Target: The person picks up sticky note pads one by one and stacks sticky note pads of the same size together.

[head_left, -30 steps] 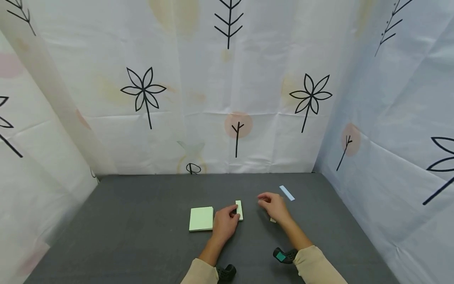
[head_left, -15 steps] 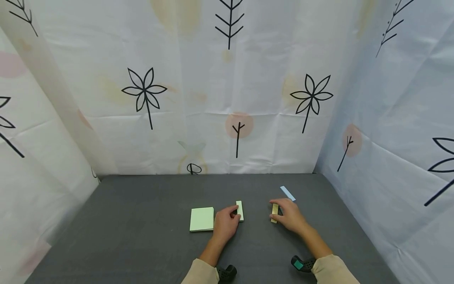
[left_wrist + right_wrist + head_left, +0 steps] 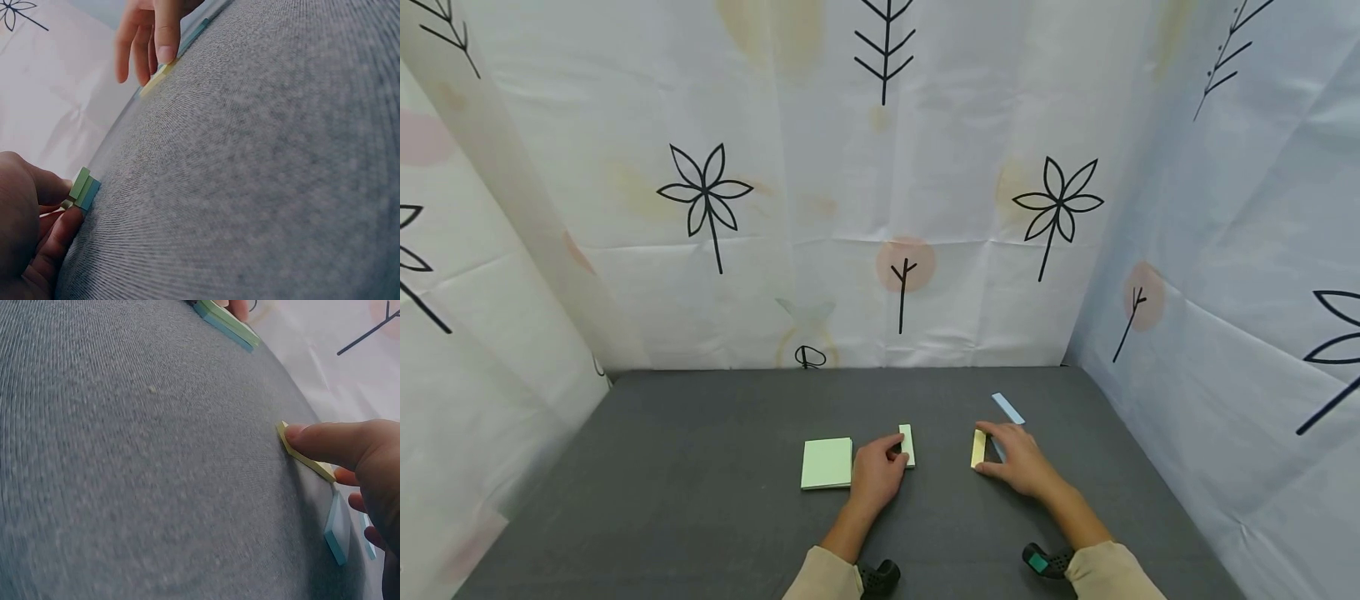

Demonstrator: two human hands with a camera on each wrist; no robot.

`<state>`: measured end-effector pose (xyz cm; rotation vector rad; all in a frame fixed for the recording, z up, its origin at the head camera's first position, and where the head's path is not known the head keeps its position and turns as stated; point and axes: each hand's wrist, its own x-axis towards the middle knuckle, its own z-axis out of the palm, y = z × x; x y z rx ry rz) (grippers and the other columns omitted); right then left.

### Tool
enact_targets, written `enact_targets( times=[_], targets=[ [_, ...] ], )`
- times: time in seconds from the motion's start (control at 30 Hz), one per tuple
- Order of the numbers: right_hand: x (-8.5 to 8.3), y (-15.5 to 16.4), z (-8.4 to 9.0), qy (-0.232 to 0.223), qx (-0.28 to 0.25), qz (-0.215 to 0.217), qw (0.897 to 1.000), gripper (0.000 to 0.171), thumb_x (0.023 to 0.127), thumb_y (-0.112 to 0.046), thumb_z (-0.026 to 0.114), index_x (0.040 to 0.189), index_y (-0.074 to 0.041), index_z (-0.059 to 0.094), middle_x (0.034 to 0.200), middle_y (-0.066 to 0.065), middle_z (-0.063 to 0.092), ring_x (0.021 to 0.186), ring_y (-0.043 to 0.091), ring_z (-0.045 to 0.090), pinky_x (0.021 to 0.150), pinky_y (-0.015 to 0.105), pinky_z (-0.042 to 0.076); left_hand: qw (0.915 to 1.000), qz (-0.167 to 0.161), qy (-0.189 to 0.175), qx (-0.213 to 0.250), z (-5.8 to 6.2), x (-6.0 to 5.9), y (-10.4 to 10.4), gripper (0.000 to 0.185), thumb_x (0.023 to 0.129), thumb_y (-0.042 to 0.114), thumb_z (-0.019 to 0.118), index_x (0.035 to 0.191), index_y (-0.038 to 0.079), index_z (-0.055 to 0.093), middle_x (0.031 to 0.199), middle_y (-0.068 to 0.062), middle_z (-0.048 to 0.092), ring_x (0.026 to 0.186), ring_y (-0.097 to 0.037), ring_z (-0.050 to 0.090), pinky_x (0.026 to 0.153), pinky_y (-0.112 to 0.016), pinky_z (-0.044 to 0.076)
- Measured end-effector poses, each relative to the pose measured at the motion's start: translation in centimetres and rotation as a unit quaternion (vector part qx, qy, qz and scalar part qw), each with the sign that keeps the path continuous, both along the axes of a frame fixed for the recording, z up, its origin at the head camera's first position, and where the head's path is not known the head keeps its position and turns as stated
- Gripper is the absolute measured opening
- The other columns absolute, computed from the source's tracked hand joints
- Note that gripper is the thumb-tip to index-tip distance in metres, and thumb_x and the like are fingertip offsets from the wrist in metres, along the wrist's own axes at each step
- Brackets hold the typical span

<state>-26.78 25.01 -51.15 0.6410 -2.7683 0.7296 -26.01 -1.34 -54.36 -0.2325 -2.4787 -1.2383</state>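
My left hand (image 3: 893, 451) rests on the grey table (image 3: 700, 500) and pinches a small narrow pad of sticky notes (image 3: 907, 444), green on top and blue beneath (image 3: 84, 187). My right hand (image 3: 990, 450) lies to its right. Its thumb (image 3: 325, 440) and forefinger pinch the two ends of a narrow yellow note pad (image 3: 978, 448) that lies flat on the table (image 3: 306, 457). A thin blue pad (image 3: 337, 530) lies under the right palm.
A square pale-green note pad (image 3: 827, 462) lies just left of my left hand. A light-blue strip (image 3: 1007, 408) lies behind the right hand. Printed white fabric walls (image 3: 880, 208) close in the table at the back and both sides.
My right hand has moved right, away from the left hand, and settled with thumb and forefinger on the yellow pad, now uncovered. The left hand has kept still.
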Motion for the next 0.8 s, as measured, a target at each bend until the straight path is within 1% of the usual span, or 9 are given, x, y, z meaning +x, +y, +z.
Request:
enact_targets(
  times=[0.1, 0.27, 0.5, 0.8],
  targets=[
    [-0.3, -0.4, -0.1, -0.002, -0.002, 0.002, 1.000, 0.064, 0.078, -0.025, 0.082, 0.133, -0.003, 0.057, 0.128, 0.014, 0.059, 0.119, 0.039, 0.050, 0.095, 0.064, 0.032, 1.0000, 0.000, -0.003, -0.001, 0.0, -0.1, 0.0, 0.028, 0.082, 0.008, 0.073, 0.110, 0.006, 0.074, 0.078, 0.003, 0.068, 0.067, -0.008, 0.059, 0.060, -0.028, 0.047],
    [-0.9, -1.5, -0.2, -0.018, -0.003, 0.003, 1.000, 0.064, 0.079, -0.025, 0.081, 0.134, -0.004, 0.056, 0.129, 0.014, 0.058, 0.120, 0.039, 0.048, 0.097, 0.063, 0.031, 0.9999, -0.003, -0.012, 0.002, 0.0, 0.0, 0.0, 0.028, 0.083, 0.009, 0.073, 0.110, 0.007, 0.074, 0.078, 0.002, 0.068, 0.067, -0.008, 0.059, 0.060, -0.028, 0.047],
    [-2.0, -3.1, -0.2, -0.038, -0.009, 0.009, 0.999, 0.064, 0.080, -0.026, 0.081, 0.135, -0.006, 0.056, 0.130, 0.014, 0.058, 0.122, 0.039, 0.047, 0.097, 0.063, 0.030, 1.0000, -0.004, -0.006, 0.003, -0.1, 0.0, 0.1, 0.028, 0.082, 0.008, 0.073, 0.110, 0.006, 0.074, 0.077, 0.003, 0.067, 0.067, -0.009, 0.059, 0.060, -0.028, 0.047],
    [-3.1, -4.7, 0.0, -0.052, -0.014, 0.033, 0.998, 0.063, 0.079, -0.024, 0.081, 0.135, -0.005, 0.056, 0.131, 0.013, 0.058, 0.122, 0.039, 0.048, 0.097, 0.060, 0.033, 1.0000, 0.000, -0.008, 0.003, -0.1, -0.1, 0.1, 0.027, 0.082, 0.007, 0.073, 0.109, 0.006, 0.074, 0.076, 0.003, 0.067, 0.066, -0.008, 0.058, 0.060, -0.028, 0.047]
  ],
)
